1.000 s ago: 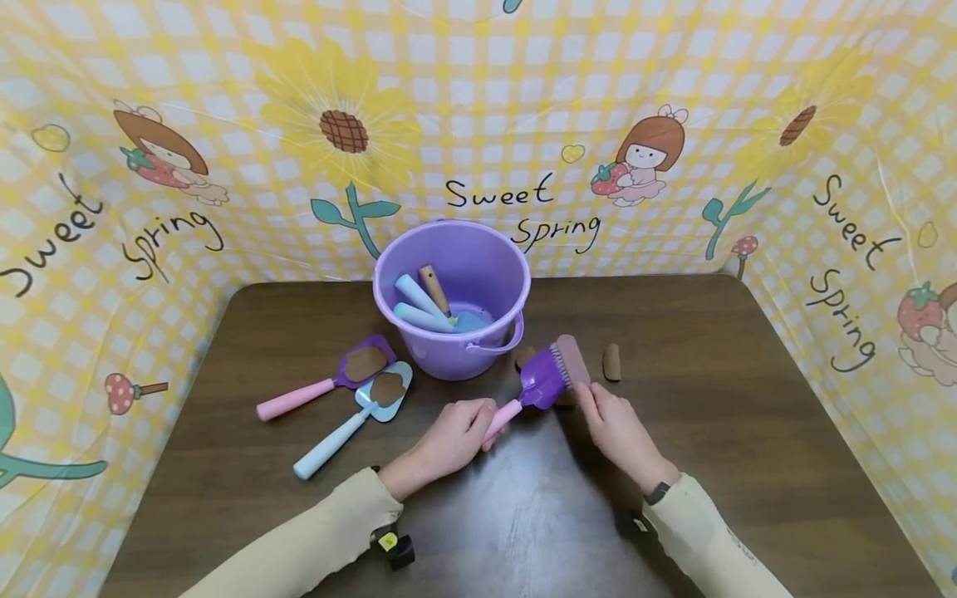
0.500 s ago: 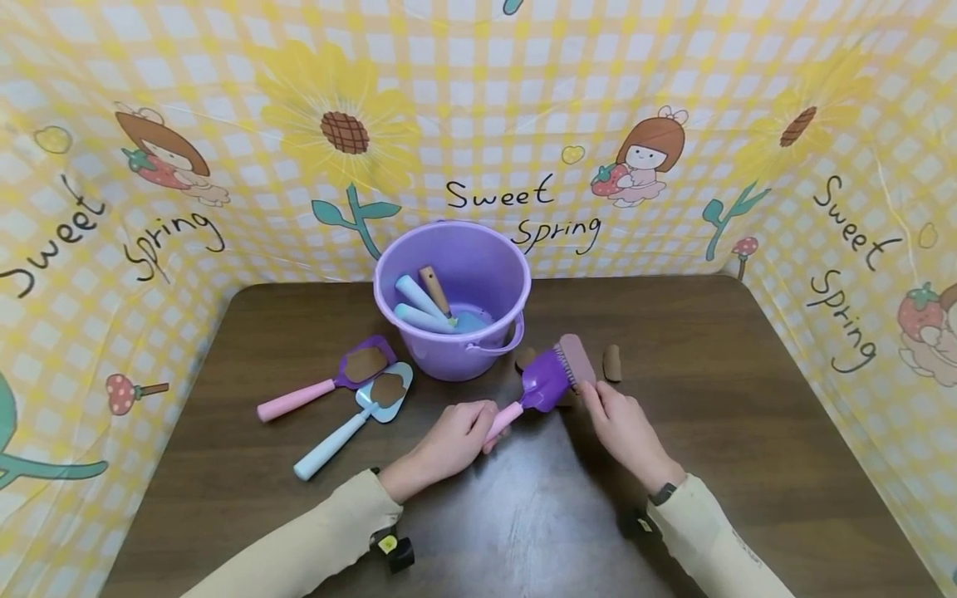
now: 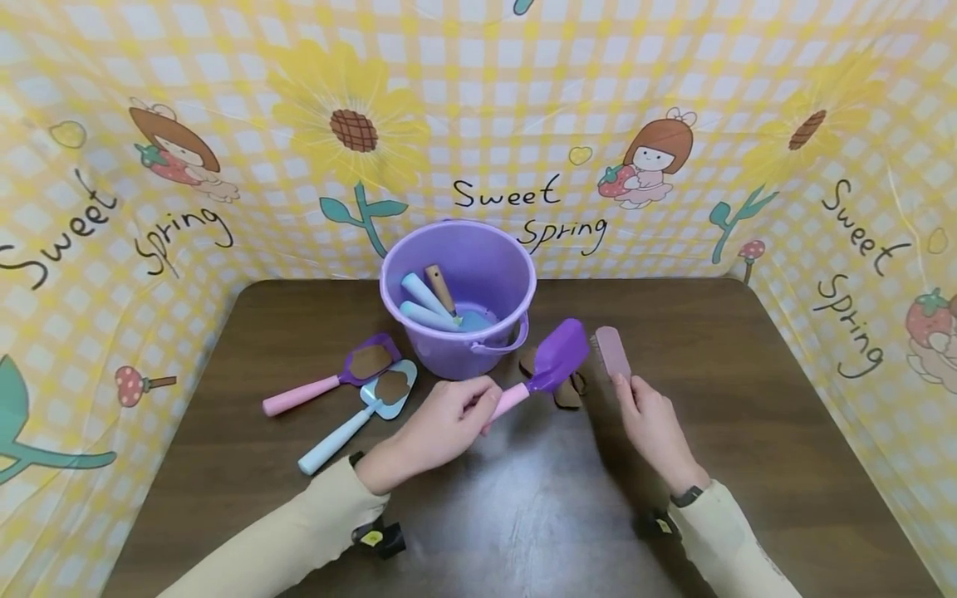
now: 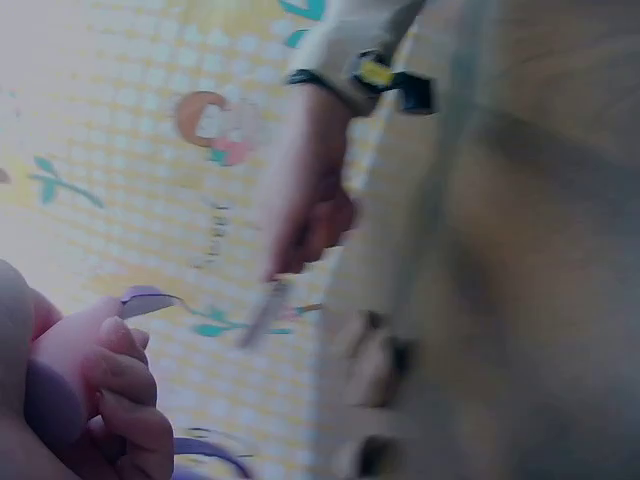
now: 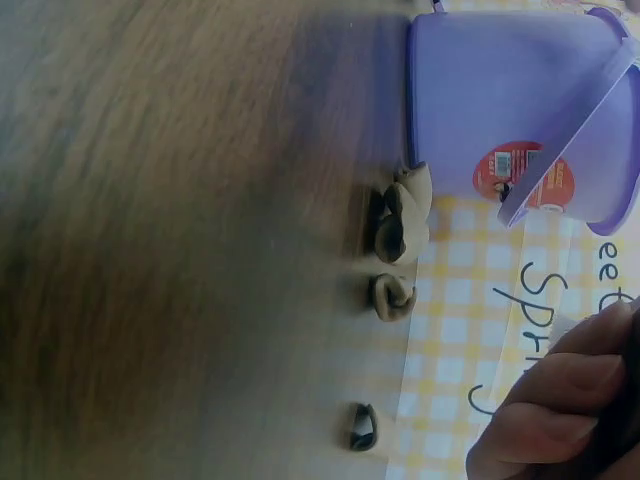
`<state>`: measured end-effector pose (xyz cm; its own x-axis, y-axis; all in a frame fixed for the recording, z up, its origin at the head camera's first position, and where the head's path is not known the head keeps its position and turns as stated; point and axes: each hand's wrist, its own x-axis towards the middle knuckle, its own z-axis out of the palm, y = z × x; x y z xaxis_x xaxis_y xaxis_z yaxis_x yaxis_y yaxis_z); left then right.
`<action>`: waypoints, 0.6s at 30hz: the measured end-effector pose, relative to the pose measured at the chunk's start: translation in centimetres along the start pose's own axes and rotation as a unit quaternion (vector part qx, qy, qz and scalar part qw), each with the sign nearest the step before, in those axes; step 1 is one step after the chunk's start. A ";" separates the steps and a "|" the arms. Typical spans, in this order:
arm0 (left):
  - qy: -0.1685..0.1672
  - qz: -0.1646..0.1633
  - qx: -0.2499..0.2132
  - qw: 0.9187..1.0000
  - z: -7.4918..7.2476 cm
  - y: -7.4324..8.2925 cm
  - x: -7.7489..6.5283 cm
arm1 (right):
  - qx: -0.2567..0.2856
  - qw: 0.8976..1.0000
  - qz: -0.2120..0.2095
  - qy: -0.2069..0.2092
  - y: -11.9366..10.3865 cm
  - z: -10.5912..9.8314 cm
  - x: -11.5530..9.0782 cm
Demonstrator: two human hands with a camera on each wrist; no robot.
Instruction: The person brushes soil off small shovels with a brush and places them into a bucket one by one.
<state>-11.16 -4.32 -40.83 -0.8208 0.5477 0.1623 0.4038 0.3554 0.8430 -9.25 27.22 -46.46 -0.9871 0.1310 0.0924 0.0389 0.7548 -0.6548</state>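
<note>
My left hand [image 3: 449, 419] grips the pink handle of a toy shovel [image 3: 562, 353] with a purple blade, lifted above the table and tilted up to the right. A pink brush [image 3: 613, 353] with short bristles on its left side is pinched in my right hand [image 3: 658, 428]. Blade and brush are apart, with a narrow gap between them. Below and behind the blade lie brown curled pieces [image 3: 568, 397], partly hidden in the head view. The right wrist view shows several of these curled pieces [image 5: 393, 297] on the table beside the bucket.
A purple bucket [image 3: 458, 353] at the back holds blue-handled tools [image 3: 428, 316] and a wooden handle [image 3: 439, 288]. Left of it lie a purple shovel with pink handle [image 3: 302, 395] and a light-blue one [image 3: 340, 436]. Checkered cloth [image 3: 493, 108] surrounds the table [image 3: 478, 531].
The brush has moved right, off the shovel's blade. The shovel has swung up and slightly right. Both hands still hold their tools, and the view has shifted slightly.
</note>
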 end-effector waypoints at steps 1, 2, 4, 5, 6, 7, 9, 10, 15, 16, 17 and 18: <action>0.007 0.011 0.004 1.000 -0.6 0.5 0.1 | -0.001 1.000 0.001 0.000 0.1 0.0 0.0; 0.016 0.022 0.011 1.000 -1.2 1.0 0.2 | -0.001 1.000 0.003 0.000 0.2 -0.1 -0.1; 0.039 0.043 0.025 0.998 -2.5 1.9 0.4 | -0.001 1.000 0.006 -0.002 0.3 -0.2 -0.1; 0.050 0.052 0.033 0.997 -3.2 2.3 0.6 | 0.000 1.000 0.008 -0.005 0.3 -0.3 -0.2; 0.062 0.060 0.043 0.995 -4.0 2.7 0.8 | 0.002 1.000 0.011 -0.009 0.3 -0.4 -0.2; 0.073 0.067 0.052 0.994 -4.7 3.1 0.9 | 0.005 1.000 0.015 -0.013 0.3 -0.5 -0.3; 0.094 0.074 0.068 0.991 -6.2 3.6 1.4 | 0.008 1.000 0.021 -0.021 0.4 -0.7 -0.3; 0.102 0.076 0.075 0.989 -6.8 3.7 1.6 | 0.009 0.999 0.023 -0.025 0.4 -0.7 -0.4; 0.143 0.058 0.150 0.977 -9.6 3.8 3.1 | 0.009 0.999 0.030 -0.034 0.6 -1.0 -0.7; 0.148 0.052 0.167 0.973 -10.0 3.8 3.3 | 0.009 0.999 0.032 -0.035 0.6 -1.0 -0.8; 0.153 0.046 0.183 0.970 -10.3 3.7 3.6 | 0.009 0.999 0.032 -0.036 0.6 -0.9 -0.8; 0.154 0.039 0.197 0.967 -10.6 3.6 3.9 | 0.008 0.999 0.032 -0.035 0.6 -0.9 -0.9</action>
<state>-17.17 -8.98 -31.69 -0.8384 0.3538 0.4146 0.5423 0.6166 0.5706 -8.20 28.15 -46.24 -0.9912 0.1327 -0.0028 0.1003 0.7353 -0.6703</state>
